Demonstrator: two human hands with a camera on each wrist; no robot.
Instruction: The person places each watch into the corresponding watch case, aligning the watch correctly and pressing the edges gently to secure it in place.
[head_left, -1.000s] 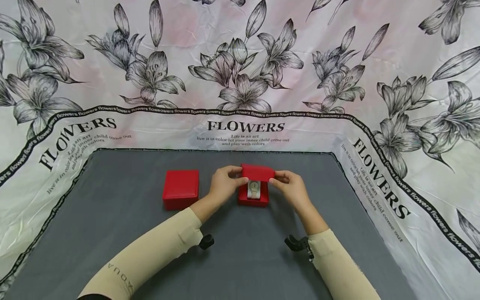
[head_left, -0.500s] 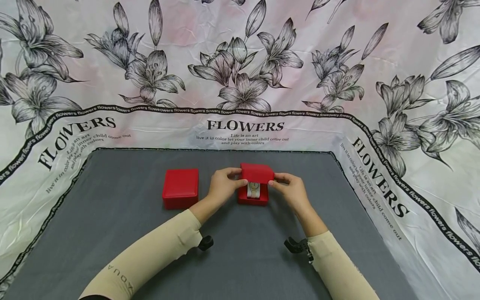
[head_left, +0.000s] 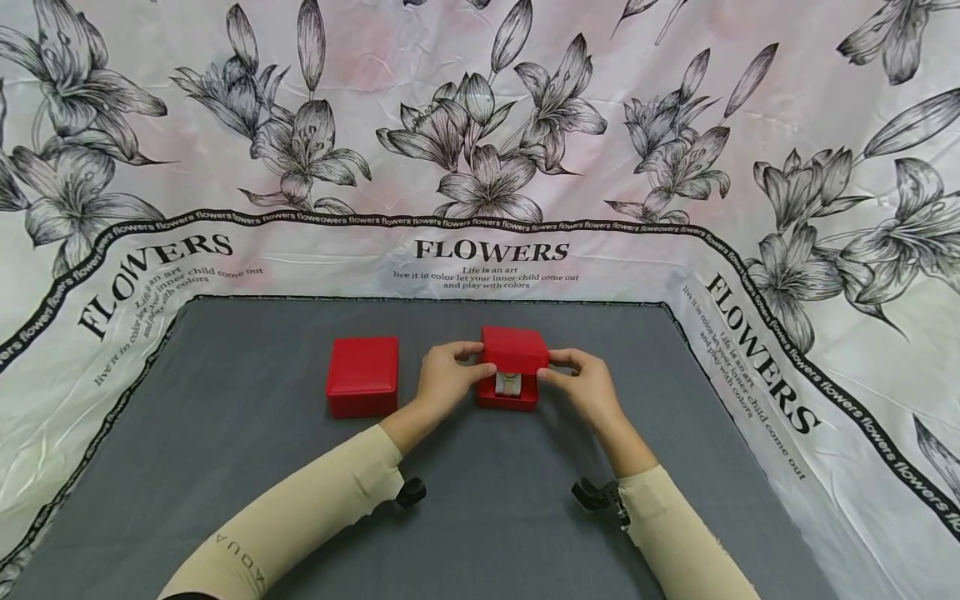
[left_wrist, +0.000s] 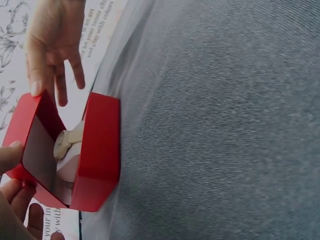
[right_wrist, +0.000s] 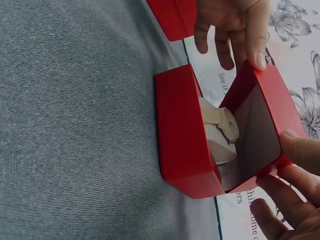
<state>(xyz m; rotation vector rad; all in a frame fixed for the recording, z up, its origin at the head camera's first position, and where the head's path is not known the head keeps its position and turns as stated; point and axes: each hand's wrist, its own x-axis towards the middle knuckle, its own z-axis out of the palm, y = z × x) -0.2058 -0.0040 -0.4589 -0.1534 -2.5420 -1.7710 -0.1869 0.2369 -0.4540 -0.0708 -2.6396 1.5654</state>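
A small red watch box (head_left: 507,402) stands on the grey cloth with its hinged lid (head_left: 514,348) tilted partway down. Inside, a wristwatch (head_left: 508,383) with a pale strap is wrapped round a white cushion; both wrist views show its round dial, and the lid covers part of it in the head view. My left hand (head_left: 447,379) pinches the lid's left side between thumb and fingers. On the opposite side my right hand (head_left: 585,383) pinches the lid the same way. The lid's lining (right_wrist: 252,130) is pale.
To the left of the hands sits a second red box (head_left: 362,377), larger and closed. Grey cloth (head_left: 480,517) covers the work surface. Behind it rises a white cloth (head_left: 487,267) printed with flowers and lettering.
The lid has swung lower toward me, so less of the watch shows in the head view. Both hands have lowered slightly with it. The second box has stayed put.
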